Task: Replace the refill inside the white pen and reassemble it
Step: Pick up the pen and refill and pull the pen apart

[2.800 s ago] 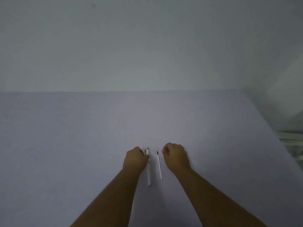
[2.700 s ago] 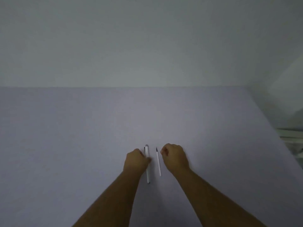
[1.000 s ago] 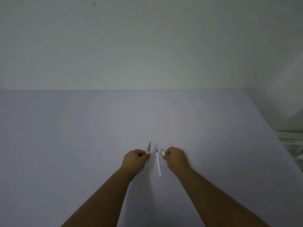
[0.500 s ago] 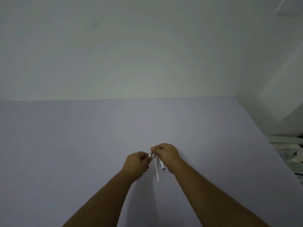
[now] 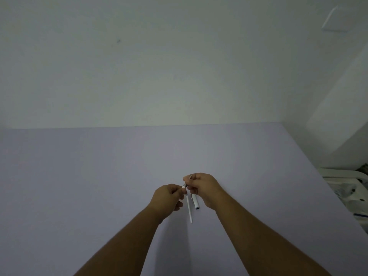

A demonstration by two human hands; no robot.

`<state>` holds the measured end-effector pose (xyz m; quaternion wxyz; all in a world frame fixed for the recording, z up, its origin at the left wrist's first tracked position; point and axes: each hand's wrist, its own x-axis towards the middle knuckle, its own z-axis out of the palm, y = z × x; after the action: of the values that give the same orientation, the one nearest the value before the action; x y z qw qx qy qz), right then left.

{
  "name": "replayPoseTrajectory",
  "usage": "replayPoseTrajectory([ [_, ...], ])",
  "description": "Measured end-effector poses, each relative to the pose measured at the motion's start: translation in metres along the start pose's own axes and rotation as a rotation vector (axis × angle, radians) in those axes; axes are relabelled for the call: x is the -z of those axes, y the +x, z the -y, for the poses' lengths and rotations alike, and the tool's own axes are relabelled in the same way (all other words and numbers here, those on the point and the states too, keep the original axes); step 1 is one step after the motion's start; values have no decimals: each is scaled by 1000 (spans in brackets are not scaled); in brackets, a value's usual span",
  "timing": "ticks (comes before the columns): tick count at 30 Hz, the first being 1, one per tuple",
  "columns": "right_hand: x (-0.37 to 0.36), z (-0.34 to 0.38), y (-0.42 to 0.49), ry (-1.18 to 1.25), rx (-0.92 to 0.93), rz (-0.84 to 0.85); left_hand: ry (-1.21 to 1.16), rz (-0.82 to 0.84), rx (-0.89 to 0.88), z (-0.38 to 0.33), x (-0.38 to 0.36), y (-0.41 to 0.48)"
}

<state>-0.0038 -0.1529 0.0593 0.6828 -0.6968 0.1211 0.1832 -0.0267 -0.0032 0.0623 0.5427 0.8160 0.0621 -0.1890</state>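
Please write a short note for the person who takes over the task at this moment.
Left hand: closed on the pen barrel, mostly hidden in the grip.
Right hand: pinches the pen's tip end, the pen cap tucked under it.
Spare refill: lying on the table between the hands.
Done: cap off. Left: open the tip end, swap refills, reassemble.

Pen (image 5: 185,185) mostly buried between left hand (image 5: 167,199) and right hand (image 5: 205,189); forearms cut by bottom edge; right-edge clutter (image 5: 346,186) indistinct.

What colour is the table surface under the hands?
Pale lilac table surface, plain, seen in the head view.
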Motion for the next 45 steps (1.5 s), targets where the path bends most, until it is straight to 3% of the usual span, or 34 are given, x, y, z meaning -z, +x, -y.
replayPoseTrajectory([
  [6, -1, 4, 0, -54, -31, -57, 20, -11, -25, -3, 1, 2],
  [11, 2, 4, 1, 63, -15, 26, 45, -15, -32, -2, 0, 3],
  [15, 2, 5, 1, -18, -68, -39, 46, -14, -36, -3, 0, 4],
  [20, 4, 11, -1, 76, -32, 42, 68, -15, -33, -5, -1, 5],
  [25, 3, 11, 1, 5, -63, -45, 81, -29, -27, -6, 0, 5],
  [32, 2, 14, 1, 96, -33, -10, 80, -37, -28, -7, 4, 5],
  [35, 1, 13, 1, 9, -53, -79, 74, -36, -32, -7, 4, 5],
  [42, 1, 16, -2, 79, -35, -28, 94, -41, -42, -5, 4, 4],
  [45, 1, 12, -1, -30, -49, -69, 102, -37, -49, -5, 3, 3],
])
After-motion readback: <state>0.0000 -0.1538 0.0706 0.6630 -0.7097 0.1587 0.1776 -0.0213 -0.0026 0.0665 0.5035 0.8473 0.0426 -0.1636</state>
